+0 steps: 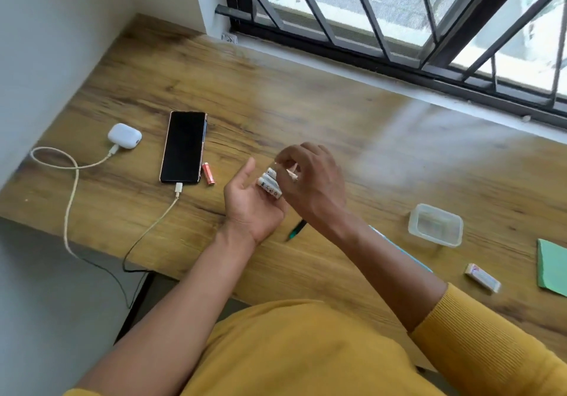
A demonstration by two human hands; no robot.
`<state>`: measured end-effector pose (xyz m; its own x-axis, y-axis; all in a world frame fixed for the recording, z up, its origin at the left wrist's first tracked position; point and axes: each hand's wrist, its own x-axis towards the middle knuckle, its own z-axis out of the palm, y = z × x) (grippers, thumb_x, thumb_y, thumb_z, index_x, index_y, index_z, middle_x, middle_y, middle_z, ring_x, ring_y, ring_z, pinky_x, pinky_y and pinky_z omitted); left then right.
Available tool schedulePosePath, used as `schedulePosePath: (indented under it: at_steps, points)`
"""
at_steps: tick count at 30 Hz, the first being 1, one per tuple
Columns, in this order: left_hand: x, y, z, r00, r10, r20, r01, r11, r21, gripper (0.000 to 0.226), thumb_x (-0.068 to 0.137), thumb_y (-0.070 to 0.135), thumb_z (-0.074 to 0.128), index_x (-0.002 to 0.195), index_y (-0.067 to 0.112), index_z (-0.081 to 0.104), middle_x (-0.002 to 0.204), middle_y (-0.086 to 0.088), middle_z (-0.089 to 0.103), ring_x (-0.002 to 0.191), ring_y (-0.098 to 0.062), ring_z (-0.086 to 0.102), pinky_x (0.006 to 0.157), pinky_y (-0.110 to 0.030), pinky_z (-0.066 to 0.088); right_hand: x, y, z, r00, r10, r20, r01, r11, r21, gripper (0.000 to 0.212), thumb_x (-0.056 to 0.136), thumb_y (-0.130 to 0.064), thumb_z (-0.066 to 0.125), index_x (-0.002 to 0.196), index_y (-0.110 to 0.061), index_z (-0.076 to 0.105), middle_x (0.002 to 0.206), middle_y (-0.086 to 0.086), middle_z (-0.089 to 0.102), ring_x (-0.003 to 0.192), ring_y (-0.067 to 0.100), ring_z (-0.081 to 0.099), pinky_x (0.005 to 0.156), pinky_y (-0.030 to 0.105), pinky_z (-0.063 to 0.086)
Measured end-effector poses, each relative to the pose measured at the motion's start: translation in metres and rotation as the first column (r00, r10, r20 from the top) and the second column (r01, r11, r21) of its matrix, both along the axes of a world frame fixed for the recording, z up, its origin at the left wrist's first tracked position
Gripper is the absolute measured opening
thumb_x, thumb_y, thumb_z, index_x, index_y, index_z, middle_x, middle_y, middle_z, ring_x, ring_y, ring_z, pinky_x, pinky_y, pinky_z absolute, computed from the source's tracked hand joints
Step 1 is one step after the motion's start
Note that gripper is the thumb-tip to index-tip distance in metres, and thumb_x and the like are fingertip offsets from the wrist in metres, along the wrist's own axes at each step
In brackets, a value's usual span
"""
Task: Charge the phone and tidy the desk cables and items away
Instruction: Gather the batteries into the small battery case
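A black phone (pixel 183 147) lies screen-up on the wooden desk (pixel 306 95), with a white cable (pixel 159 214) plugged into its near end. A white earbud case (pixel 125 136) to its left has a second white cable (pixel 72 187) plugged in. My left hand (pixel 250 205) is palm-up at the desk's middle, cupping white batteries (pixel 270 185). Just above that palm, my right hand (pixel 310 181) pinches a small pale object (pixel 293 175); I cannot tell what it is. A red battery (pixel 208 173) lies beside the phone's right edge.
A clear plastic container (pixel 435 225) stands open at the right. Near it lie a small white eraser (pixel 483 277) and a green notepad (pixel 552 268). A dark pen (pixel 297 230) shows under my right wrist. A barred window (pixel 399 12) runs along the desk's far side.
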<state>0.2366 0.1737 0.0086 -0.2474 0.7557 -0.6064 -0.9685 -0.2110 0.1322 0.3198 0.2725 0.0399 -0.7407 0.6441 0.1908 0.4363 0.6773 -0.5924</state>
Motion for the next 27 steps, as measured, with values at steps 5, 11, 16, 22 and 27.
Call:
schedulePosePath:
  at_steps: [5, 11, 16, 22, 27]
  points:
    - [0.002, -0.037, 0.0, 0.996, 0.092, -0.004, -0.092, 0.993, -0.067, 0.056, 0.104, 0.045, 0.057, 0.131, -0.003, 0.068, 0.129, -0.023, 0.071, 0.112, -0.038, 0.073, 0.116, -0.047, 0.047, -0.04, 0.012, -0.005, 0.997, 0.06, 0.047, -0.051, 0.983, -0.173, 0.015, 0.09, -0.031, 0.071, 0.103, -0.027, 0.076, 0.09, -0.012, 0.07, 0.087, 0.013, 0.065, 0.076, 0.036, 0.054]
    - [0.002, -0.086, -0.006, 0.971, 0.235, 0.047, -0.232, 0.971, -0.066, 0.067, 0.107, 0.045, 0.052, 0.146, -0.009, 0.054, 0.145, -0.029, 0.061, 0.135, -0.044, 0.06, 0.122, -0.051, 0.041, -0.088, -0.002, -0.022, 0.891, 0.361, 0.276, -0.295, 0.921, -0.254, 0.035, 0.089, -0.034, 0.077, 0.121, -0.021, 0.073, 0.104, -0.006, 0.071, 0.093, 0.017, 0.066, 0.076, 0.034, 0.055]
    - [-0.001, -0.108, -0.008, 0.948, 0.317, 0.029, -0.313, 0.946, -0.086, 0.068, 0.106, 0.046, 0.052, 0.148, -0.008, 0.052, 0.147, -0.028, 0.059, 0.137, -0.046, 0.059, 0.123, -0.053, 0.039, -0.122, -0.031, -0.037, 0.851, 0.315, 0.42, -0.28, 0.949, -0.144, 0.031, 0.083, -0.048, 0.082, 0.1, -0.029, 0.064, 0.09, -0.009, 0.063, 0.081, 0.014, 0.061, 0.066, 0.035, 0.058]
    - [-0.001, -0.118, -0.007, 0.936, 0.351, 0.025, -0.348, 0.934, -0.075, 0.07, 0.108, 0.049, 0.049, 0.147, -0.008, 0.053, 0.146, -0.028, 0.059, 0.138, -0.044, 0.058, 0.124, -0.052, 0.038, -0.134, -0.046, -0.04, 0.827, 0.266, 0.496, -0.26, 0.962, -0.083, 0.021, 0.084, -0.039, 0.078, 0.088, -0.024, 0.064, 0.077, -0.004, 0.061, 0.073, 0.018, 0.063, 0.058, 0.034, 0.056]
    - [-0.003, -0.119, -0.008, 0.937, 0.349, 0.028, -0.347, 0.936, -0.058, 0.071, 0.107, 0.05, 0.049, 0.149, -0.007, 0.051, 0.148, -0.028, 0.058, 0.14, -0.045, 0.056, 0.125, -0.052, 0.036, -0.127, -0.035, -0.033, 0.867, 0.218, 0.448, -0.102, 0.958, -0.267, 0.013, 0.083, -0.027, 0.075, 0.084, -0.017, 0.066, 0.077, -0.001, 0.066, 0.071, 0.018, 0.065, 0.052, 0.031, 0.047]
